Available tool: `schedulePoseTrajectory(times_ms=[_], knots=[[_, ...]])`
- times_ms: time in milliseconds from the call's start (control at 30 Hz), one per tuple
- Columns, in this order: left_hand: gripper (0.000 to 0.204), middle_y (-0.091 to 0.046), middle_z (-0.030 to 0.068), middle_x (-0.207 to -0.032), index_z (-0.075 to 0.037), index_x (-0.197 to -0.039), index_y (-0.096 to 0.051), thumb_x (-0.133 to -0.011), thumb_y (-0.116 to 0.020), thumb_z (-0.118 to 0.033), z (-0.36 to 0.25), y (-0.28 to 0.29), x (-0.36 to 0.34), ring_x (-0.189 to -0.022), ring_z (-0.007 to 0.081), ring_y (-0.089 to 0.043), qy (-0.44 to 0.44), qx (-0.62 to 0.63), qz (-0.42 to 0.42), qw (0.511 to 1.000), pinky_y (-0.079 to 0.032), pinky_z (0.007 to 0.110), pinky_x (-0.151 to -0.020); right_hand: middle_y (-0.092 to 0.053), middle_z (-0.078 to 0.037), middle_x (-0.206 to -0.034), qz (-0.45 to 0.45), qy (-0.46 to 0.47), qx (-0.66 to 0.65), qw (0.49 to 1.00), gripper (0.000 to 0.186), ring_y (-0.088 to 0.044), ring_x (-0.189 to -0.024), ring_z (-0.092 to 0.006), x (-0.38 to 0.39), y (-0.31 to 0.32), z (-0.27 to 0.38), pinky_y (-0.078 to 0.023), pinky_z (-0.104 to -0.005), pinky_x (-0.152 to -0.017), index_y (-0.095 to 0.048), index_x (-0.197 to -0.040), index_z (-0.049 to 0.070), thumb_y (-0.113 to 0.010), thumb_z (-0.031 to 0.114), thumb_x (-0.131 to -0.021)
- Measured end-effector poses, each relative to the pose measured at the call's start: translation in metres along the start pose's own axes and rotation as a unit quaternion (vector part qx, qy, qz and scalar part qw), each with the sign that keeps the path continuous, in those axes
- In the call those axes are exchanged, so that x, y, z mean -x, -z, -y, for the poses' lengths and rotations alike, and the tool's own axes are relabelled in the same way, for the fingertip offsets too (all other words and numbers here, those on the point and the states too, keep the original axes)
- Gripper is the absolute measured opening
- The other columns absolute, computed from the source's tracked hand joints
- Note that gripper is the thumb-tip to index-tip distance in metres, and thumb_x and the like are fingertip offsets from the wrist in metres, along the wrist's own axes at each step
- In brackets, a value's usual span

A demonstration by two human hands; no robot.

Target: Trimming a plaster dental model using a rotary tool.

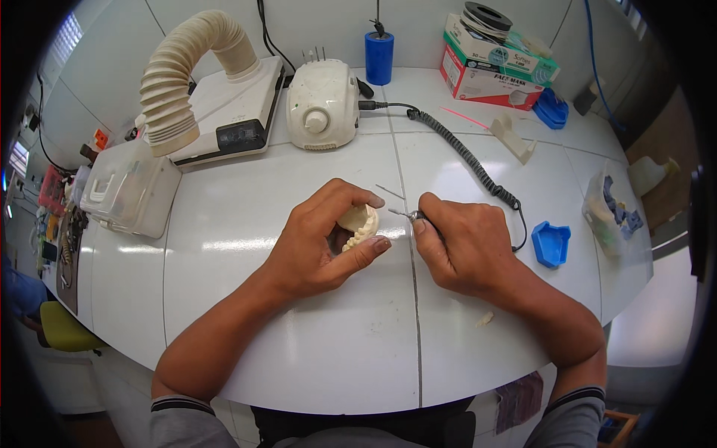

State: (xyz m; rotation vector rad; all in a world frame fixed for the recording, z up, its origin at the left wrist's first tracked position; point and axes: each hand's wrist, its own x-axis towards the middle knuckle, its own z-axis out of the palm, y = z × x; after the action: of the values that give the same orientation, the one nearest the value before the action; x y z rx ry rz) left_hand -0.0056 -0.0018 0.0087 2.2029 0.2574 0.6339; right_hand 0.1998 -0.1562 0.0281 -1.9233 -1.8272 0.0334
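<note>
A cream plaster dental cast point(363, 224) with a row of teeth sits in my left hand point(310, 235), thumb below and fingers curled over its top. My right hand point(470, 243) is closed round a handpiece point(416, 216), most of which my fingers hide. Its thin grinding bur point(397, 213) points left at the cast, with a small gap between them. Just beyond lies a loose thin bur point(390, 192) on the white table. A coiled black cord point(467, 157) runs from the cream motor box point(321, 108) toward my right hand.
A ribbed suction hose point(168, 82) arches over a white unit at the back left, beside a clear lidded box point(131, 190). To the right are a blue mould point(551, 244), a plastic tub point(616, 209) and a cream stand point(513, 140). Cartons point(493, 75) and a blue cylinder point(379, 58) stand behind.
</note>
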Motion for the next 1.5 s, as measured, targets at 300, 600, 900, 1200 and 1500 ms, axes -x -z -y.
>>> schedulePoseTrajectory(times_ms=[300,600,900,1200,1500], knots=[[0.053,-0.061,0.0114,-0.126,0.000,-0.143,-0.059,-0.106,-0.075,-0.035,0.004,-0.004,0.000,-0.116,0.0213,-0.067,0.044,0.141,0.037,0.988,-0.054,0.035,-0.097,-0.064,-0.014,-0.059,0.022,-0.049,0.009,0.999,0.030,-0.065,-0.052,-0.0375,0.001,0.005,-0.006,-0.048,-0.0509,-0.051,-0.065,-0.088,0.004,-0.060,0.029,-0.103],[0.058,-0.060,0.0116,-0.127,0.001,-0.143,-0.059,-0.106,-0.076,-0.040,0.007,-0.001,0.002,-0.118,0.0223,-0.067,0.037,0.141,0.045,0.988,-0.054,0.037,-0.100,-0.064,-0.015,-0.057,0.048,-0.053,0.022,0.997,0.032,-0.066,-0.052,-0.0378,0.000,0.005,-0.003,-0.050,-0.0512,-0.052,-0.068,-0.090,0.003,-0.060,0.031,-0.104],[0.057,-0.057,0.0109,-0.131,0.001,-0.144,-0.060,-0.103,-0.080,-0.035,0.006,-0.003,-0.001,-0.117,0.0214,-0.067,0.007,0.144,0.025,0.989,-0.057,0.037,-0.097,-0.066,-0.015,-0.059,0.055,-0.060,0.020,0.996,0.032,-0.067,-0.052,-0.0372,-0.001,0.006,-0.003,-0.050,-0.0509,-0.053,-0.070,-0.092,0.002,-0.060,0.031,-0.104],[0.095,-0.066,0.0061,-0.120,-0.006,-0.135,-0.072,-0.058,-0.105,-0.051,0.012,0.001,-0.003,-0.101,0.0162,-0.069,0.016,-0.076,-0.008,0.997,-0.059,0.031,-0.079,-0.067,-0.016,-0.059,0.063,-0.106,0.029,0.992,0.034,-0.069,-0.055,-0.0374,-0.005,0.009,-0.005,-0.054,-0.0507,-0.055,-0.073,-0.093,0.001,-0.059,0.030,-0.104],[0.091,-0.069,0.0073,-0.127,-0.010,-0.133,-0.076,-0.059,-0.099,-0.057,0.008,-0.004,-0.003,-0.106,0.0207,-0.072,-0.053,-0.158,-0.014,0.986,-0.061,0.034,-0.079,-0.069,-0.017,-0.061,0.086,-0.110,0.019,0.990,0.035,-0.071,-0.057,-0.0373,-0.006,0.012,-0.005,-0.055,-0.0518,-0.057,-0.074,-0.096,0.001,-0.058,0.030,-0.105]])
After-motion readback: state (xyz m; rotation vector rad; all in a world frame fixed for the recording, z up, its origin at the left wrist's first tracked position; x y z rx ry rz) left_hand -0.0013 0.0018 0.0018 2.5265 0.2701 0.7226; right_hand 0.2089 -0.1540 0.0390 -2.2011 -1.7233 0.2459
